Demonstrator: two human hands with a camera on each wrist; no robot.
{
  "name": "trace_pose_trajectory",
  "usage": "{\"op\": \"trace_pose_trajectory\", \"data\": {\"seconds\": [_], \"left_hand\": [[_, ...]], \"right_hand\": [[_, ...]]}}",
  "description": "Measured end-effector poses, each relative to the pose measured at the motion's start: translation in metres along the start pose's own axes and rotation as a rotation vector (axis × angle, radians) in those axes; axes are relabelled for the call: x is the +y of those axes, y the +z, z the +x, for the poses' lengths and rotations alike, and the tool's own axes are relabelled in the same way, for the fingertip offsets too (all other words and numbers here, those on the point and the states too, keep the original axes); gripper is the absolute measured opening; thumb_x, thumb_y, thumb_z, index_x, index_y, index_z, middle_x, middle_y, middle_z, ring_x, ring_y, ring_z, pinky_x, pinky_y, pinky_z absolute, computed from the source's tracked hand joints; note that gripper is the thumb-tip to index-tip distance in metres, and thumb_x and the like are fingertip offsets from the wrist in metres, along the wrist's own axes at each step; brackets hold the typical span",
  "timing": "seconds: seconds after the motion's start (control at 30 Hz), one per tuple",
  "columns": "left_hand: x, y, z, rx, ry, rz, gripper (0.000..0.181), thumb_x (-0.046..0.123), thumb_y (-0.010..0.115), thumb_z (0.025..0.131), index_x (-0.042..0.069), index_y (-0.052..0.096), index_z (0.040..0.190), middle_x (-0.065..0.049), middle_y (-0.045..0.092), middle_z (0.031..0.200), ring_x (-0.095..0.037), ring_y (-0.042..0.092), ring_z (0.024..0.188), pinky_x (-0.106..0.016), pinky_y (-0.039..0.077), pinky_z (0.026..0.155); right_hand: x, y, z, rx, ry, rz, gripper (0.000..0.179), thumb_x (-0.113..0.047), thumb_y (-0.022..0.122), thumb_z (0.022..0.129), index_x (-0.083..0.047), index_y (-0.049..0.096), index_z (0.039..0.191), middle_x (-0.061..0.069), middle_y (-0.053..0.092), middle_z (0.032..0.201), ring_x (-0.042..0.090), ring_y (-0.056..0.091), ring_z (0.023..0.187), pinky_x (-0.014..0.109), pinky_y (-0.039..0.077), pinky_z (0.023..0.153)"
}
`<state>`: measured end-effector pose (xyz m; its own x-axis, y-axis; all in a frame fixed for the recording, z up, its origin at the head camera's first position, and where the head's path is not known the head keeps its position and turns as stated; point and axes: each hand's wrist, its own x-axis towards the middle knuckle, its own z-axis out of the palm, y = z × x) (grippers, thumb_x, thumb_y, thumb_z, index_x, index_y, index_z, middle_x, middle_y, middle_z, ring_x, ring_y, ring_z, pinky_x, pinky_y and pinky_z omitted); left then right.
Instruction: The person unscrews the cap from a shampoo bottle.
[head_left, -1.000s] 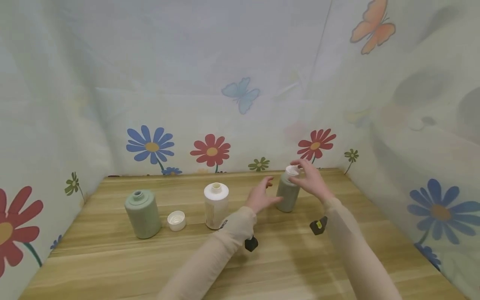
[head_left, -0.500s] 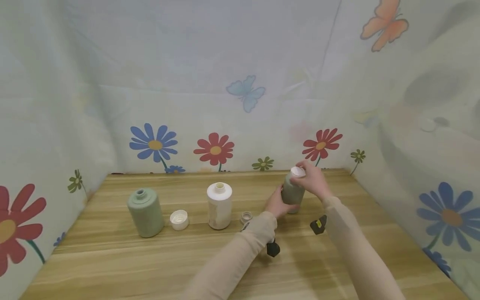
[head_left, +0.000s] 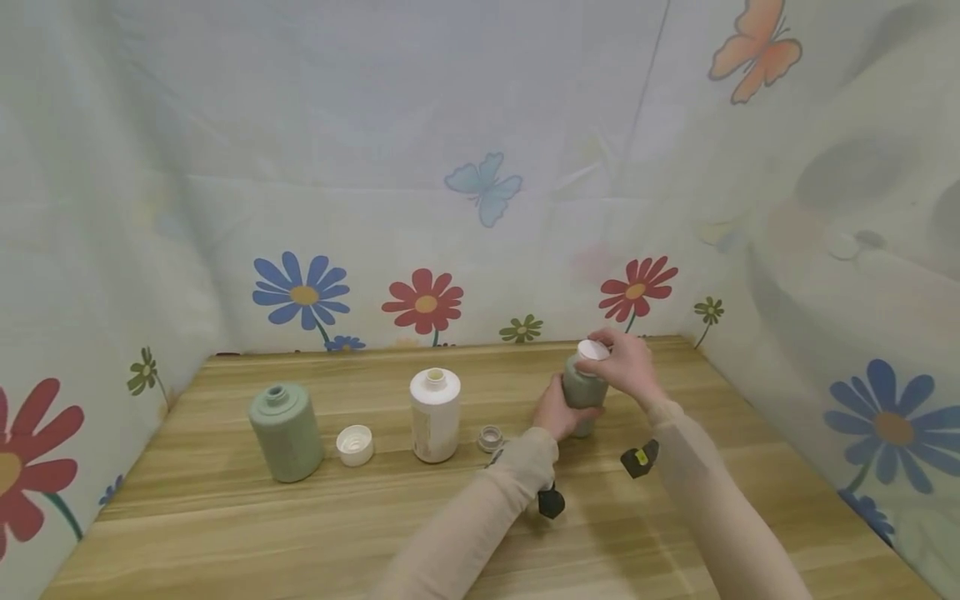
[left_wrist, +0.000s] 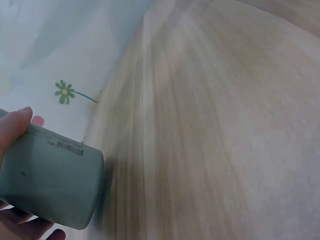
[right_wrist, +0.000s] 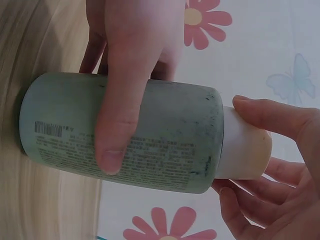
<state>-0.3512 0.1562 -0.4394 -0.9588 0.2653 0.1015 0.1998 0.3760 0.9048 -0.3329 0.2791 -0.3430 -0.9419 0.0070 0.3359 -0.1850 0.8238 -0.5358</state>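
At the right of the head view stands a green bottle [head_left: 582, 388] with a white cap [head_left: 593, 351] on top. My left hand [head_left: 556, 412] grips the bottle's body, thumb across its printed side in the right wrist view. My right hand [head_left: 628, 363] pinches the cap between thumb and fingers; in the right wrist view the cap [right_wrist: 244, 145] sits against the bottle's shoulder. The bottle's lower end [left_wrist: 55, 175], with a barcode, shows in the left wrist view.
To the left on the wooden table [head_left: 225, 533] stand an uncapped green bottle [head_left: 286, 433] and an uncapped white bottle [head_left: 435, 417]. A white cap [head_left: 355, 445] and a small cap [head_left: 491, 438] lie near them. A flowered cloth [head_left: 360, 250] hangs behind.
My left hand has moved right and closed round the green bottle, bringing the small cap into sight. My right hand has gone from loosely around the white cap to pinching it.
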Motion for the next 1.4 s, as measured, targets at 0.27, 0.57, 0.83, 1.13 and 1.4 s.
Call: {"op": "trace_pose_trajectory", "data": {"seconds": [0.27,0.57,0.83,1.13,1.4], "left_hand": [[0.007,-0.018,-0.006,0.042,0.038,0.112,0.080,0.043,0.083,0.071,0.013,0.048,0.136,-0.007,0.064,0.125,-0.022,0.062,0.112,-0.038,0.050,0.096],[0.014,-0.056,-0.035,0.017,0.135,0.296,0.073,0.048,0.085,0.067,0.016,0.056,0.127,-0.002,0.068,0.115,-0.016,0.065,0.099,-0.032,0.052,0.085],[0.008,-0.085,-0.070,-0.053,0.156,0.383,0.072,0.049,0.086,0.064,0.014,0.059,0.120,0.000,0.069,0.107,-0.013,0.064,0.089,-0.028,0.051,0.076],[0.005,-0.112,-0.102,-0.074,0.163,0.490,0.073,0.052,0.085,0.062,0.015,0.060,0.119,0.001,0.070,0.105,-0.011,0.064,0.086,-0.026,0.051,0.073],[0.000,-0.129,-0.118,-0.082,0.184,0.588,0.074,0.052,0.086,0.061,0.015,0.060,0.119,-0.001,0.071,0.103,-0.013,0.065,0.085,-0.027,0.051,0.072]], "right_hand": [[-0.017,-0.014,-0.005,-0.025,-0.036,0.041,0.045,-0.025,0.077,0.080,-0.001,0.063,0.115,0.020,0.069,0.110,0.032,0.065,0.095,0.038,0.054,0.074],[-0.039,-0.024,-0.023,-0.128,-0.059,0.010,0.048,-0.033,0.076,0.081,-0.005,0.061,0.117,0.018,0.069,0.108,0.030,0.065,0.095,0.036,0.056,0.071],[-0.056,-0.025,-0.045,-0.242,-0.153,-0.004,0.046,-0.034,0.078,0.080,-0.005,0.066,0.114,0.012,0.071,0.104,0.023,0.067,0.088,0.030,0.055,0.068],[-0.071,-0.015,-0.060,-0.331,-0.231,0.056,0.042,-0.031,0.079,0.080,-0.008,0.066,0.111,0.010,0.070,0.101,0.015,0.066,0.079,0.026,0.053,0.065],[-0.077,-0.001,-0.069,-0.352,-0.286,0.096,0.039,-0.031,0.079,0.079,-0.009,0.066,0.108,0.008,0.069,0.098,0.011,0.065,0.076,0.024,0.053,0.064]]}}
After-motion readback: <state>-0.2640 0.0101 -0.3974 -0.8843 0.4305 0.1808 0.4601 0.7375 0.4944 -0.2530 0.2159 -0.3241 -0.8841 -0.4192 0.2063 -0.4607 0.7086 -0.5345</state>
